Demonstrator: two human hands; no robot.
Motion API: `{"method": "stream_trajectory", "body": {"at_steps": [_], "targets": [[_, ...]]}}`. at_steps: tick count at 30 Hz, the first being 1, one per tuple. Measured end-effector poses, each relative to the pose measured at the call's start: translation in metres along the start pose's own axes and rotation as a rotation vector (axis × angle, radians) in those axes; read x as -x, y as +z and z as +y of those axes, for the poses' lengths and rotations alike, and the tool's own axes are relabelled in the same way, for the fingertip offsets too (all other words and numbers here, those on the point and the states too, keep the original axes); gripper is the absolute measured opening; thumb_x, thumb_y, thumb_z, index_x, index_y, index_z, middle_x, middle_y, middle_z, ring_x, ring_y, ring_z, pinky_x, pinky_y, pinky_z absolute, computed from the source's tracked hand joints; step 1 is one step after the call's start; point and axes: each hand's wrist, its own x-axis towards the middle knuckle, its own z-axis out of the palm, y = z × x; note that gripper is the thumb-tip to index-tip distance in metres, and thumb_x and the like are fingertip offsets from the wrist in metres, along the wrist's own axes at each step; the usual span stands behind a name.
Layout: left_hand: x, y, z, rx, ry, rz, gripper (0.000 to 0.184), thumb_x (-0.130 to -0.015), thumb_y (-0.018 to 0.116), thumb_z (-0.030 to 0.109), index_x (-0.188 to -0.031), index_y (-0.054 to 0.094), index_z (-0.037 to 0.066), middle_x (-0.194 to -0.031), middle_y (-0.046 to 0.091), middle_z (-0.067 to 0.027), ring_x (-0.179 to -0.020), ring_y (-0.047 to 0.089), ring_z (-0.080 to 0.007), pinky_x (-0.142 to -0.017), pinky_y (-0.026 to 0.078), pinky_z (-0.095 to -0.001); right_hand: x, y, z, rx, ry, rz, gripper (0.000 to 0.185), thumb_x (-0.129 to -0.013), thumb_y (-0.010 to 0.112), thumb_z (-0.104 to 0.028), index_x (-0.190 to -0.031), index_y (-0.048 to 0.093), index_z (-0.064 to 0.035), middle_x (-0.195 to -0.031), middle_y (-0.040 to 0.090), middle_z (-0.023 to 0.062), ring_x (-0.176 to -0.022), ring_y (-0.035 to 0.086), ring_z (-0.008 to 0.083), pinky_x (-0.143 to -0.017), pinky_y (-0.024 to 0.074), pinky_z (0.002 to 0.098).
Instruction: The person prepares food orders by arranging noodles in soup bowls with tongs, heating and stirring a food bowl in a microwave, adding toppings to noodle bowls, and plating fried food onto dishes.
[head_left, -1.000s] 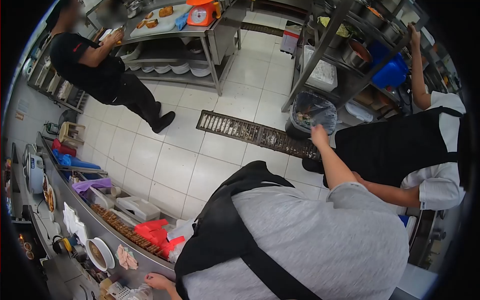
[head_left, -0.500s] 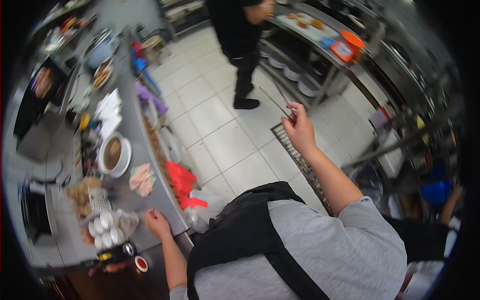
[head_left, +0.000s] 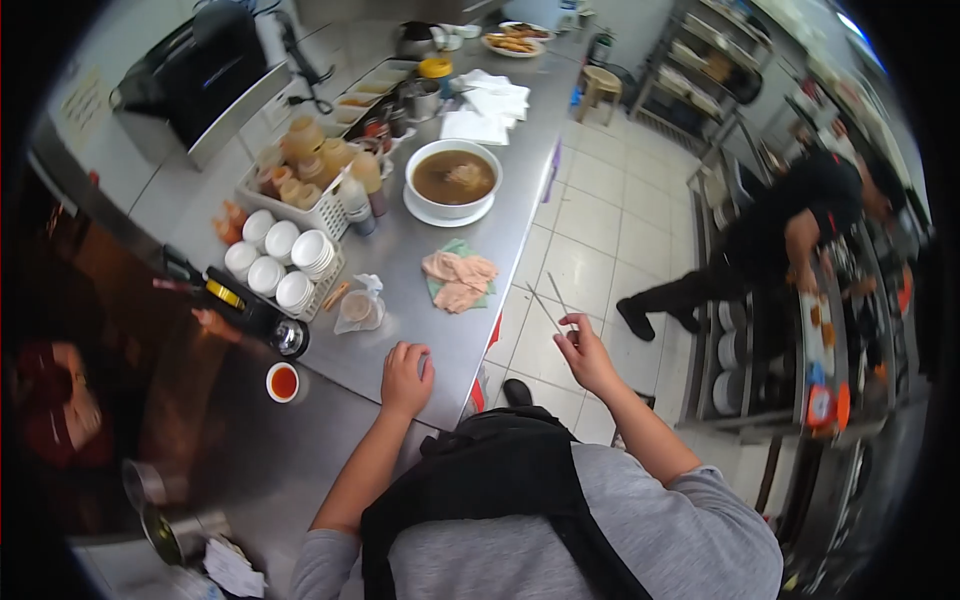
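Note:
My left hand [head_left: 406,380] rests on the steel counter [head_left: 390,315], holding nothing, its fingers loosely stretched and the thumb apart. Out past the counter's edge, my right hand [head_left: 588,355] grips a pair of thin metal tongs [head_left: 545,303], whose two arms point up and forward, apart and with nothing between them. Ahead of my left hand lies a crumpled pink and green cloth [head_left: 460,277]. Beyond the cloth, a white bowl [head_left: 453,180] of brown soup with a pale lump in it stands on a white plate. A knotted plastic bag [head_left: 360,308] sits nearer my left hand.
Stacked white cups [head_left: 280,250] and sauce bottles [head_left: 318,155] crowd the left. A small cup of red sauce [head_left: 283,382] stands nearby. White papers [head_left: 487,105] and plates of food [head_left: 515,42] lie farther back. A co-worker [head_left: 780,225] in black leans over a bench on the right.
My view has swung left toward the counter, bringing the bowl and cups nearer the middle. The tongs stay in my right hand. My left hand stays at the counter.

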Motion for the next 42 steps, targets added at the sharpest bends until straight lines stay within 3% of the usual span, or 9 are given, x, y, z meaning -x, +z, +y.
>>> {"method": "stream_trajectory", "body": {"at_steps": [6, 10, 12, 18, 20, 25, 35, 40, 42], "targets": [[-0.012, 0.003, 0.002, 0.015, -0.106, -0.012, 0.017, -0.076, 0.063, 0.008, -0.092, 0.058, 0.006, -0.092, 0.055, -0.0114, -0.089, 0.055, -0.0319, -0.080, 0.045, -0.0418, -0.161, -0.003, -0.050, 0.207, -0.371, -0.101, 0.031, -0.087, 0.064, -0.011, -0.116, 0.059, 0.0001, -0.073, 0.054, 0.0121, -0.062, 0.051, 0.0206, -0.061, 0.0455, 0.0333], [-0.015, 0.002, 0.000, 0.009, -0.169, 0.017, 0.016, -0.075, 0.063, 0.005, -0.091, 0.059, 0.006, -0.090, 0.055, -0.0114, -0.086, 0.056, -0.0316, -0.078, 0.047, -0.0411, -0.262, -0.026, -0.089, 0.565, -0.404, -0.270, 0.042, -0.086, 0.065, -0.017, -0.122, 0.055, 0.0017, -0.091, 0.066, 0.0231, -0.078, 0.065, 0.0371, -0.071, 0.0512, 0.0402], [-0.015, 0.002, 0.004, 0.000, -0.204, 0.033, 0.015, -0.075, 0.063, 0.004, -0.089, 0.059, 0.005, -0.090, 0.056, -0.0114, -0.085, 0.057, -0.0314, -0.076, 0.048, -0.0407, -0.298, -0.030, -0.108, 0.735, -0.408, -0.373, 0.033, -0.085, 0.066, -0.022, -0.108, 0.059, 0.0004, -0.095, 0.067, 0.0202, -0.088, 0.064, 0.0369, -0.078, 0.0513, 0.0427], [-0.018, 0.007, 0.009, -0.108, -0.290, 0.093, 0.014, -0.073, 0.063, 0.001, -0.087, 0.059, 0.005, -0.088, 0.055, -0.0112, -0.084, 0.057, -0.0310, -0.075, 0.048, -0.0391, -0.345, -0.023, -0.150, 1.060, -0.537, -0.608, 0.020, -0.082, 0.066, -0.021, -0.092, 0.065, -0.0030, -0.088, 0.068, 0.0132, -0.085, 0.065, 0.0316, -0.073, 0.0526, 0.0411], [-0.020, 0.006, 0.011, -0.133, -0.324, 0.087, 0.015, -0.073, 0.063, 0.001, -0.087, 0.059, 0.005, -0.089, 0.055, -0.0111, -0.084, 0.057, -0.0307, -0.075, 0.048, -0.0387, -0.359, -0.012, -0.137, 1.126, -0.809, -0.528, 0.016, -0.078, 0.066, -0.017, -0.087, 0.067, -0.0036, -0.086, 0.068, 0.0121, -0.082, 0.066, 0.0305, -0.068, 0.0541, 0.0403], [-0.022, 0.008, 0.007, -0.218, -0.436, 0.136, 0.012, -0.075, 0.061, 0.003, -0.086, 0.058, 0.005, -0.089, 0.055, -0.0123, -0.085, 0.056, -0.0319, -0.075, 0.048, -0.0404, -0.368, 0.020, -0.112, 1.235, -1.031, -0.603, 0.014, -0.082, 0.061, -0.016, -0.078, 0.068, -0.0049, -0.083, 0.068, 0.0117, -0.075, 0.068, 0.0273, -0.062, 0.0551, 0.0389], [-0.025, 0.009, 0.010, -0.263, -0.475, 0.114, 0.013, -0.074, 0.060, 0.004, -0.087, 0.056, 0.004, -0.090, 0.054, -0.0138, -0.086, 0.055, -0.0337, -0.076, 0.047, -0.0410, -0.397, 0.015, -0.107, 0.615, -0.930, -0.637, 0.024, -0.087, 0.063, -0.025, -0.078, 0.069, -0.0032, -0.075, 0.067, 0.0127, -0.067, 0.064, 0.0294, -0.063, 0.0504, 0.0399], [-0.028, 0.009, 0.012, -0.264, -0.474, 0.109, 0.013, -0.074, 0.060, 0.004, -0.086, 0.055, 0.004, -0.090, 0.054, -0.0139, -0.086, 0.055, -0.0336, -0.077, 0.047, -0.0413, -0.409, -0.010, -0.127, 0.239, -0.359, -0.707, 0.020, -0.085, 0.064, -0.019, -0.085, 0.072, -0.0001, -0.060, 0.058, 0.0020, -0.055, 0.049, 0.0118, -0.055, 0.0422, 0.0287], [-0.028, 0.009, 0.011, -0.268, -0.474, 0.112, 0.013, -0.074, 0.059, 0.004, -0.086, 0.055, 0.004, -0.090, 0.054, -0.0139, -0.086, 0.055, -0.0335, -0.077, 0.046, -0.0412, -0.410, -0.020, -0.136, 0.189, -0.336, -0.704, 0.020, -0.086, 0.063, -0.020, -0.085, 0.073, -0.0017, -0.059, 0.052, -0.0030, -0.055, 0.042, 0.0058, -0.052, 0.0365, 0.0236]]}}
